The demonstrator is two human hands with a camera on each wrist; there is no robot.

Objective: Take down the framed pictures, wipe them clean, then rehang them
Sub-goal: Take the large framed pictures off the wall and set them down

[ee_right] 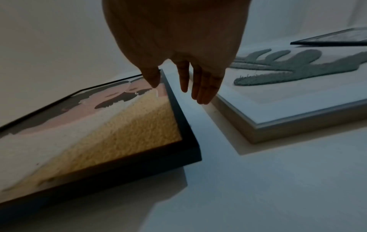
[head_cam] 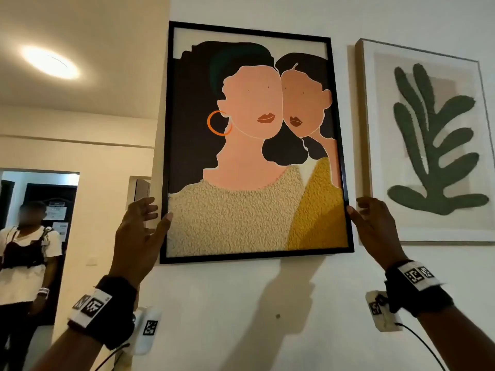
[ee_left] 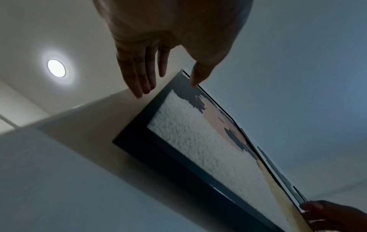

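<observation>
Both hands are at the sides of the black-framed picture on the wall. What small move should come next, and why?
Probably close the fingers round the side rails before lifting. The left hand and right hand flank the black-framed picture with fingers straight; only the thumbs reach its edges. The leaf picture hangs close on the right, so the grip there has little room.

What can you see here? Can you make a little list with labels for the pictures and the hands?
Black-framed picture: two faces, on the white wall
Light-framed picture: green leaf shape, hanging to its right
Left hand: thumb on the black frame's left edge, fingers straight
Right hand: thumb on its right edge, fingers loose
Ceiling light: on
Another person: standing in the background, left
</observation>
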